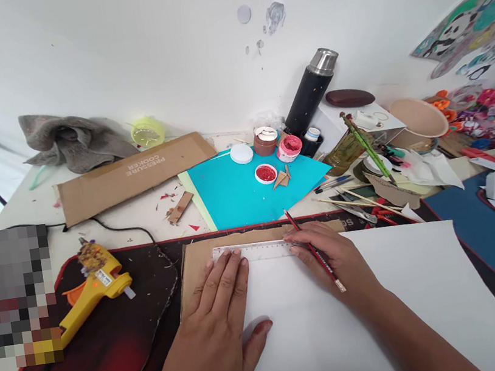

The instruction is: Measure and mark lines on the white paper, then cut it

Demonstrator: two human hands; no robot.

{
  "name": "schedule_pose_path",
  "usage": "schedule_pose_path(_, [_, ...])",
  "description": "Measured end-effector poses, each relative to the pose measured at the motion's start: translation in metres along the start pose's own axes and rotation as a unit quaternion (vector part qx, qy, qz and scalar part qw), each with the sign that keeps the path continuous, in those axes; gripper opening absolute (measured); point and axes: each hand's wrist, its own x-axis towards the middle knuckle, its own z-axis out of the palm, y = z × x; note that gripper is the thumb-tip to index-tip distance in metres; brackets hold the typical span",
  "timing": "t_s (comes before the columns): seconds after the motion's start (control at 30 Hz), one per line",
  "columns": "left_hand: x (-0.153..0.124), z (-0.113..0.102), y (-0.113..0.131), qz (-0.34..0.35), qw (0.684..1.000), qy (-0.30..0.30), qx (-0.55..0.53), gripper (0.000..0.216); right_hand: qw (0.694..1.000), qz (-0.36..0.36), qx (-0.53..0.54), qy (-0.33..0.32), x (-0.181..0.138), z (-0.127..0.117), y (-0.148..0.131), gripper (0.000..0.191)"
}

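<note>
A large white sheet of paper [409, 285] lies over a piece of brown cardboard [190, 273] on a dark mat. Near the paper's far edge rests a clear ruler [261, 251]. My left hand [223, 311] lies flat, its fingertips pressing on the ruler's left end and its thumb spread on the paper. In my right hand [331, 253] a red and black pencil [314, 247] is gripped, tip pointing away and eraser end toward me. The right fingers touch the ruler's right end. The pencil tip shows just beyond the ruler and paper edge.
A yellow glue gun [100, 286] with its cord lies left. Behind are a cardboard strip [140, 176], blue paper [230, 194] with open paint pots [289, 148], and a leaning black flask [311, 93]. Scissors [357, 213], sticks and a jar [341, 151] crowd the right.
</note>
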Motion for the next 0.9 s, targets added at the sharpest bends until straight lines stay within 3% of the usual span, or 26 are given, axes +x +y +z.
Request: schedule_pose_path(0.9, [0.0011,-0.0001,0.0002,0.001,1.0,0.009,0.022,0.074,1.0,-0.004,0.006,-0.012,-0.0004,-0.0007,0.0028,0.019])
